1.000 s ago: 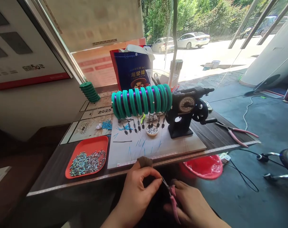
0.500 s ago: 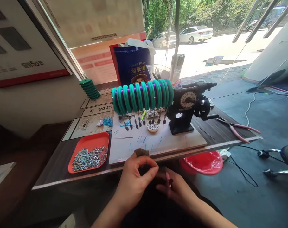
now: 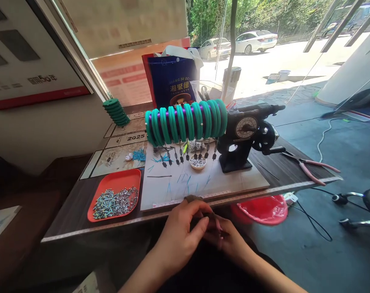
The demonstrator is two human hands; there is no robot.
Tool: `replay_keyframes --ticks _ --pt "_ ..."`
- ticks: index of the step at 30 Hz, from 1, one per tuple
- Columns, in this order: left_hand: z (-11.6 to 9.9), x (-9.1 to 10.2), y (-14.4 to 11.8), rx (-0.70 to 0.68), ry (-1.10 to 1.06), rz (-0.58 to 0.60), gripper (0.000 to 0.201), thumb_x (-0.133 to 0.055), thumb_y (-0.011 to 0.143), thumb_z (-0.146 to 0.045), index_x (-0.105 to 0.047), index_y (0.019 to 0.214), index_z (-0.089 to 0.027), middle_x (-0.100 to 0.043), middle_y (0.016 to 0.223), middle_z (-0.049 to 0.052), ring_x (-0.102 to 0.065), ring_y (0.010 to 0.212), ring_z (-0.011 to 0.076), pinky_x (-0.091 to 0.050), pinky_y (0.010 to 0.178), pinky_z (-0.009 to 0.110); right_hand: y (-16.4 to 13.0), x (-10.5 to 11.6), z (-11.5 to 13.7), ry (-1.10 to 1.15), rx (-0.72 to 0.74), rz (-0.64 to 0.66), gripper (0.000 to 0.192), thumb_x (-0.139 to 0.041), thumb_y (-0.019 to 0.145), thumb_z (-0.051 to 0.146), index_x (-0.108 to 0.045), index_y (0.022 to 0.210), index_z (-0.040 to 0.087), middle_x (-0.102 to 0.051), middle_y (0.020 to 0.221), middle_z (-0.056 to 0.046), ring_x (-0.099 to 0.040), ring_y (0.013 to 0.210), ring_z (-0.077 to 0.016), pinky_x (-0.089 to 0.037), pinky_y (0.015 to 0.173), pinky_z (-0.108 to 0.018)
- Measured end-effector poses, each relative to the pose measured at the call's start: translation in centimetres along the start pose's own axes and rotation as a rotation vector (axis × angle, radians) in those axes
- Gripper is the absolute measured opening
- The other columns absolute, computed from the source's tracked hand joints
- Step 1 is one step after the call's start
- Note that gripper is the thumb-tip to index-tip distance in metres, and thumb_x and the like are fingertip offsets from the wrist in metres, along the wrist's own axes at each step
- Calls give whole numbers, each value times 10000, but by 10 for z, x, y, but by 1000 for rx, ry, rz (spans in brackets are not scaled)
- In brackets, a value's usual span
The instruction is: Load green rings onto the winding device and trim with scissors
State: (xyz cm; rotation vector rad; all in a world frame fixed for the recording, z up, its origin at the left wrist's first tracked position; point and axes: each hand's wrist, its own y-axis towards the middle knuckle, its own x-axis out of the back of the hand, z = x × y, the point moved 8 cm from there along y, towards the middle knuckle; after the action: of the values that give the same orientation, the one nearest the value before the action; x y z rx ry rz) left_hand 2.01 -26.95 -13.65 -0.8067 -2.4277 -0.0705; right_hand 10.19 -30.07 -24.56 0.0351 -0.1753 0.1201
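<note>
My left hand (image 3: pixel 183 230) is in front of the table edge, its fingers curled and the thumb close to the index finger. What it pinches, if anything, is too small to see. A brownish cover wraps one of its fingers. My right hand (image 3: pixel 230 240) is just beside it, closed around a small pink-handled tool (image 3: pixel 219 230), mostly hidden by the fingers. Beyond my hands, thin blue pieces (image 3: pixel 187 183) lie scattered on a white board (image 3: pixel 160 197). Above the board hang several dark weights (image 3: pixel 176 158) from a row of green foam rings (image 3: pixel 185 122).
A black hand-cranked winder (image 3: pixel 238 150) with a dial carries the rings. An orange tray (image 3: pixel 123 177) of metal parts stands left, a small bowl (image 3: pixel 198 167) of beads mid-board. Pink-handled pliers (image 3: pixel 309 171) lie right. A red bin (image 3: pixel 264 213) stands below the table edge.
My left hand has moved right and slightly forward, closer to my right hand, and now partly overlaps it. The view has shifted slightly.
</note>
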Motion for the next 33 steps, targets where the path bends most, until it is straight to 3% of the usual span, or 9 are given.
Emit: replay_keyframes --ticks 7,11,18,23,29,33 --pt "-2 -1 3 -72 142 47 239 -361 848 -124 -569 925 -212 -573 913 11 -521 847 116 -381 765 228 12 5 0 41 7 -61 136 -591 742 251 -644 675 144 -596 749 -46 -554 713 -172 -440 671 -295" --pt "-2 8 6 -96 100 12 217 -349 852 -112 -540 901 -202 -567 880 -9 -512 821 96 -377 750 209 12 8 -3 70 -7 -104 131 -606 728 218 -677 805 141 -622 885 -84 -567 821 -209 -438 772 -352" --pt "4 12 10 -59 3 -2 203 -359 850 -131 -550 886 -190 -580 858 -7 -521 796 98 -385 744 215 29 -21 -11 184 -6 49 248 -621 749 316 -667 940 164 -645 876 -61 -586 823 -202 -461 797 -370" --pt "7 13 11 -34 -28 -3 213 -351 852 -158 -560 883 -186 -586 842 7 -540 799 119 -396 749 234 29 -42 -14 249 -29 163 216 -653 709 314 -668 842 144 -628 871 -54 -580 766 -174 -478 704 -308" --pt "5 13 12 -42 -35 1 219 -349 847 -146 -560 889 -187 -593 874 20 -539 822 126 -404 760 242 11 -40 -11 229 -74 201 36 -599 674 140 -612 641 135 -543 683 0 -509 644 -116 -415 597 -224" --pt "0 -7 7 -65 71 177 239 -356 837 -123 -573 895 -206 -600 868 -2 -531 822 114 -385 746 219 -3 -24 -1 206 -66 177 141 -561 696 131 -513 564 137 -451 622 23 -425 608 -95 -361 563 -204"
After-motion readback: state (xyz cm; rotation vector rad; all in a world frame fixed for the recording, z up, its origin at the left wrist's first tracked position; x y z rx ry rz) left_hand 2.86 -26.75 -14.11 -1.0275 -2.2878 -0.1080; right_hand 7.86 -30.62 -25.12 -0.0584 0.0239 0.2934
